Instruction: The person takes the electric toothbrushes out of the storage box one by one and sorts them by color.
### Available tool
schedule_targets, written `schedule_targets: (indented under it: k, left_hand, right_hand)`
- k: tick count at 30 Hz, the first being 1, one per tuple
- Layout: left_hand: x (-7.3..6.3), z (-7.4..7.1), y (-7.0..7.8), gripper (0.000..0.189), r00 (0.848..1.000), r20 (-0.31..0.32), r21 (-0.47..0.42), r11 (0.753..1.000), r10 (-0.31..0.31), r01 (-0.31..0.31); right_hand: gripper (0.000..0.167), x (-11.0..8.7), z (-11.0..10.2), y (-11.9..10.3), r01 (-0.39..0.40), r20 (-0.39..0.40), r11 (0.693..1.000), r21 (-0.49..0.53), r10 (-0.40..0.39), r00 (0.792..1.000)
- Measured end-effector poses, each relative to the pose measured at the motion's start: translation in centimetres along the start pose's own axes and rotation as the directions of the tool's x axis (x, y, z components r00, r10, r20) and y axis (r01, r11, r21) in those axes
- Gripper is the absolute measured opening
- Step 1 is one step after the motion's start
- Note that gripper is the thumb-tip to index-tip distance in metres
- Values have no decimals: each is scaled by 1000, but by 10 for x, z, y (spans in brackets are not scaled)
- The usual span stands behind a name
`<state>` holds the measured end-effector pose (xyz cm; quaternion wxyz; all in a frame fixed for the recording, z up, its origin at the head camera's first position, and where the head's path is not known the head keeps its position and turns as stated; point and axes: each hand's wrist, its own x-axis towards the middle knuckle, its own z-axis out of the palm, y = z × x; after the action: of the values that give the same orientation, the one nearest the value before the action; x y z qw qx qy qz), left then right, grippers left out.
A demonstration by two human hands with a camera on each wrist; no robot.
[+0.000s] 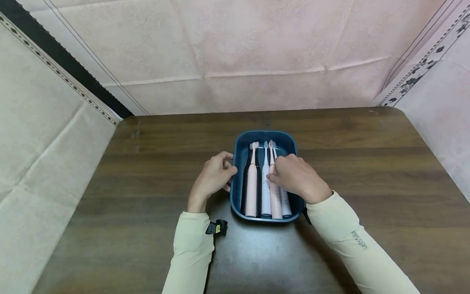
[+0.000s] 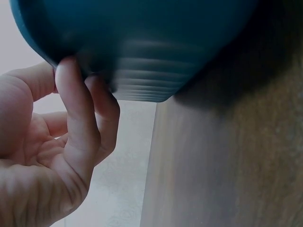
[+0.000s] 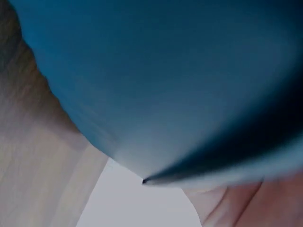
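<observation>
A dark blue rounded bin (image 1: 266, 136) stands on the table and holds several electric toothbrushes lying side by side, heads toward the far end. Among them are a pink toothbrush (image 1: 252, 190), a light blue toothbrush (image 1: 266, 194) and a black toothbrush (image 1: 244, 188). My left hand (image 1: 216, 173) pinches the bin's left rim; in the left wrist view its bent fingers (image 2: 78, 104) press the outer wall. Inside the bin, my right hand (image 1: 297, 175) curls over the rightmost light blue toothbrush (image 1: 285, 204), covering its middle. The fingertips are hidden, and its thumb overlaps the neighbouring pink toothbrush.
The brown wooden table (image 1: 154, 228) extends around the bin on all sides. Pale patterned cloth (image 1: 257, 49) hangs beyond its far edge and along both sides. A black strap with a small device (image 1: 217, 227) sits at the left wrist.
</observation>
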<state>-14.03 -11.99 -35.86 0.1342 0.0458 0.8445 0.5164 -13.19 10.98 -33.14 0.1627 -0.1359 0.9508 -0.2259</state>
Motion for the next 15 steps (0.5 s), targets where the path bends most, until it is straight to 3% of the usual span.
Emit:
schedule_targets:
  k: [11, 15]
  left_hand:
    - [0, 1, -1, 40, 1000, 5, -8, 1000, 7, -7]
    - [0, 0, 0, 40, 1000, 7, -9, 1000, 8, -7]
  right_hand:
    - [25, 7, 7, -2, -38, 63, 999, 2, 38, 997]
    - [49, 7, 7, -3, -51, 80, 998, -30, 53, 995]
